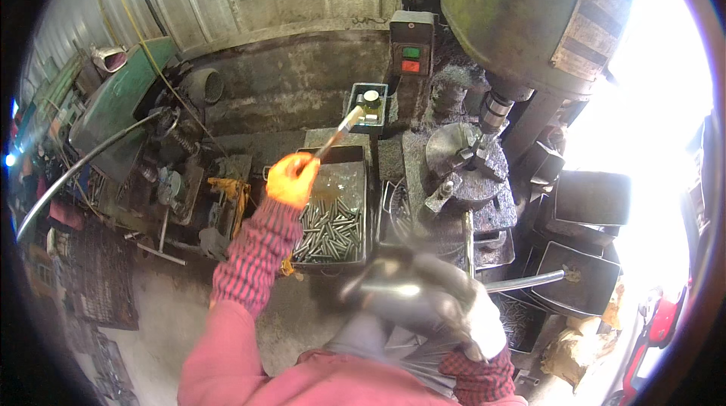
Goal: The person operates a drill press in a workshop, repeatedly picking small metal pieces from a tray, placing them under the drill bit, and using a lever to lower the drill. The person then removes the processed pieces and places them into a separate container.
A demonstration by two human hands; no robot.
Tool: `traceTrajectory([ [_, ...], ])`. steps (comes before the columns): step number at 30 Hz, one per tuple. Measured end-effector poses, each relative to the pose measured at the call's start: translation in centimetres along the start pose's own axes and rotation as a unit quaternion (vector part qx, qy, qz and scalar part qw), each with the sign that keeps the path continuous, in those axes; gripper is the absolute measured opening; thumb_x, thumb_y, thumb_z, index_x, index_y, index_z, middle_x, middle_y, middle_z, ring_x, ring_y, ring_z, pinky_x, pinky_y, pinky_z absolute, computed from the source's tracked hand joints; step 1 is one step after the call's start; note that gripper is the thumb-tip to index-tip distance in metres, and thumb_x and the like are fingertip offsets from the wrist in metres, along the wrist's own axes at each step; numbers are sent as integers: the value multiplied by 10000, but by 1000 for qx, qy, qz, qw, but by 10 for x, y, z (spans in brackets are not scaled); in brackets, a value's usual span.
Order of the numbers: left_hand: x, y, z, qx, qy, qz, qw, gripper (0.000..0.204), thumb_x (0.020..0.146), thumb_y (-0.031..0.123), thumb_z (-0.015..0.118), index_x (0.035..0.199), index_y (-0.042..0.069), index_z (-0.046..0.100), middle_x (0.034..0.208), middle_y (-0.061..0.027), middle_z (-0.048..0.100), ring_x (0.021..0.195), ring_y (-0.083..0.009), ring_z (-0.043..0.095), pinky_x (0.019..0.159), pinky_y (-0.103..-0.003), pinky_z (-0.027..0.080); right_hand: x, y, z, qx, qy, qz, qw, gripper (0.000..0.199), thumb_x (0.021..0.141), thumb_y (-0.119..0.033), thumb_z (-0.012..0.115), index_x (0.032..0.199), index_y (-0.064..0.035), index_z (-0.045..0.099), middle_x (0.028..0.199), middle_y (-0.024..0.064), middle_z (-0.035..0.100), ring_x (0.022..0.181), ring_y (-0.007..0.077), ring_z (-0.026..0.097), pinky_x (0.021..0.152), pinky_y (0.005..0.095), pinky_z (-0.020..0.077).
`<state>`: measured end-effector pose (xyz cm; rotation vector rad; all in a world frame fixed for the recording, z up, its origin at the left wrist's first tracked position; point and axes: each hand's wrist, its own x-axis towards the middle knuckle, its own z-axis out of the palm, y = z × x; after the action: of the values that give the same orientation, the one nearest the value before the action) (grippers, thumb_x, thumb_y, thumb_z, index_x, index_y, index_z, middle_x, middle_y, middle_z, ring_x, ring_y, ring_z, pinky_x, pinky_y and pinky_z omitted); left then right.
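L hand [293, 179], orange-gloved, is pinching 1 brush [330, 144] by its handle, so its grip is pressed together. The brush is slanting up over the metal tray [344, 182], bristles lying at the small tray [380, 120] near the desk's [266, 145] back edge; prob. it's being held far back so the bristles are getting there w/o the glove getting wet. R hand [461, 296], pale-gloved, is hanging low before the desk's front edge; it's blurring, so can't tell whether its grip is spread or holding sth.

The metal tray is sitting at the desk's front edge, presumably for easy reach, w/ the pins [333, 233] lying loose in it. The round fixture [454, 145] is sitting under the drill chuck [495, 108], prob. for lining up w/ it.

Count: 1 brush, 1 small tray w/ 1 white-topped container [370, 97], 1 metal tray, 1 fixture, 1 chuck, 1 switch box [412, 24] w/ 2 buttons (green, red). Pins are overlapping, approx. dozens, no exact no.
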<state>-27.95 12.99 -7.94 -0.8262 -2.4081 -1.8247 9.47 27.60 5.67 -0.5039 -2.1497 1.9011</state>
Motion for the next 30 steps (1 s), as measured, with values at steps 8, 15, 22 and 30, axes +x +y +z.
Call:
traceTrajectory([
  [8, 119, -1, 44, 430, -32, 314, 846, 170, 878, 292, 731, 920, 128, 743, 896, -79, 685, 930, -313, 662, 850, -466, 482, -57, 46, -30, 29, 228, -66, 971, 806, 937, -653, 676, 1295, 69, 665, 1065, 206, 754, 966, 284, 744, 931, 422, 585],
  [15, 137, 13, 55, 522, -107, 353, 770, 147, 893, 254, 659, 904, 125, 730, 945, -79, 684, 977, -290, 648, 890, -460, 453, -70, 63, -37, 16, 231, -46, 972, 802, 926, -682, 667, 1294, 31, 680, 1025, 199, 757, 928, 283, 744, 910, 423, 588],
  [22, 130, 39, 11, 526, -120, 443, 716, 160, 868, 260, 703, 883, 101, 703, 904, -76, 652, 924, -301, 631, 868, -457, 457, -69, 55, -35, 22, 232, -50, 971, 811, 928, -687, 661, 1302, 33, 675, 1051, 194, 759, 956, 269, 734, 925, 394, 563],
  [30, 130, 33, 47, 508, -67, 418, 750, 152, 870, 265, 697, 882, 114, 695, 923, -69, 666, 936, -295, 644, 886, -454, 456, -81, 56, -33, 21, 254, -31, 966, 793, 912, -661, 699, 1286, 39, 683, 1058, 190, 753, 963, 256, 718, 944, 391, 541],
])
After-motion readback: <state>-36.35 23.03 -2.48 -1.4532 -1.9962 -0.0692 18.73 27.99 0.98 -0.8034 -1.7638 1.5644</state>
